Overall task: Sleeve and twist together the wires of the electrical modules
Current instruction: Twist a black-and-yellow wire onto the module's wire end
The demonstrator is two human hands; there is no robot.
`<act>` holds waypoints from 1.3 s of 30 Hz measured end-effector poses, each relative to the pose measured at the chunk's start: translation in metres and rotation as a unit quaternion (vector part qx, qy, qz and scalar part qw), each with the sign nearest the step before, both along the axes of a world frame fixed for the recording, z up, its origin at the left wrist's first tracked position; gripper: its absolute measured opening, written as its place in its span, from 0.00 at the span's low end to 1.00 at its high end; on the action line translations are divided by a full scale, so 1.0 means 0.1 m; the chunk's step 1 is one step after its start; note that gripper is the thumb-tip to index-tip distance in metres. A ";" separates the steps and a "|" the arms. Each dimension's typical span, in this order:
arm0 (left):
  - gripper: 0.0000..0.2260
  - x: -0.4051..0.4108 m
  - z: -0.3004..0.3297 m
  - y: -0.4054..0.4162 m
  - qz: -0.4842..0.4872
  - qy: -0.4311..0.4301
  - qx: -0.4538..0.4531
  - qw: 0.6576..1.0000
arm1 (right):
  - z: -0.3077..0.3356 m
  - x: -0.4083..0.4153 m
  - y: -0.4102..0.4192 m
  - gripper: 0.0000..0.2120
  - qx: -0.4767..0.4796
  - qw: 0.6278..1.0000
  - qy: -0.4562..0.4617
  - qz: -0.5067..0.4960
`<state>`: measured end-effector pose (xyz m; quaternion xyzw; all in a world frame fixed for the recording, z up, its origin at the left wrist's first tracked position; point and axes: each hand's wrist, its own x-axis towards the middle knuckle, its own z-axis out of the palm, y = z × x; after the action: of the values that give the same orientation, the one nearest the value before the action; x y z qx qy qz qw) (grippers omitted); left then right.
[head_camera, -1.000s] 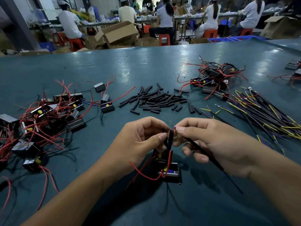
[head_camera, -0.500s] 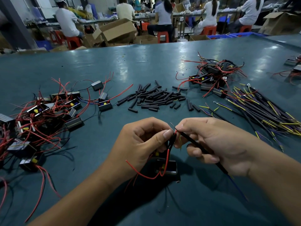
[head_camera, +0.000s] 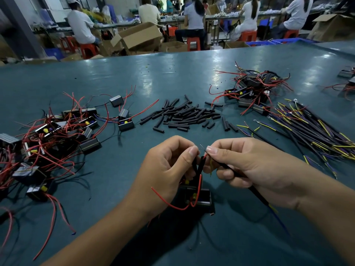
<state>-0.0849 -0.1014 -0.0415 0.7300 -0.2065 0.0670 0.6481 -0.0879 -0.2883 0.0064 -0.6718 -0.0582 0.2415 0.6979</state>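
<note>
A small black electrical module lies on the teal table below my hands, with a red wire looping up from it through a black sleeve. My left hand pinches the sleeve and red wire end between thumb and fingers. My right hand pinches the tip of a black sheathed cable against that red wire end; bare strands show between my two thumbs. The cable runs down under my right palm, with blue and yellow cores at its far end.
Loose black sleeve pieces lie in the table's middle. A heap of modules with red wires fills the left, another heap sits at the right rear, and a bundle of black cables lies right. People sit at benches beyond.
My hands stay together on the wire ends; the fingertips have shifted slightly at the joint and the view has tilted a little. The module has not moved.
</note>
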 end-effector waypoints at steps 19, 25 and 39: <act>0.03 -0.04 -0.05 -0.01 -0.011 0.013 -0.058 0.998 | 0.00 -0.01 0.04 0.05 -0.060 0.996 -0.037 -0.058; 0.03 -0.03 -0.05 0.01 -0.004 0.025 -0.066 0.998 | -0.02 0.01 0.05 0.05 -0.055 0.995 -0.057 -0.067; 0.03 -0.04 -0.05 -0.05 0.048 0.017 -0.036 0.998 | -0.13 0.04 0.09 0.04 -0.029 0.990 -0.086 -0.112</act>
<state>-0.0887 -0.1059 -0.0469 0.7165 -0.1579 0.0932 0.6730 -0.0841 -0.2794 -0.0061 -0.7121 -0.0352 0.1046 0.6933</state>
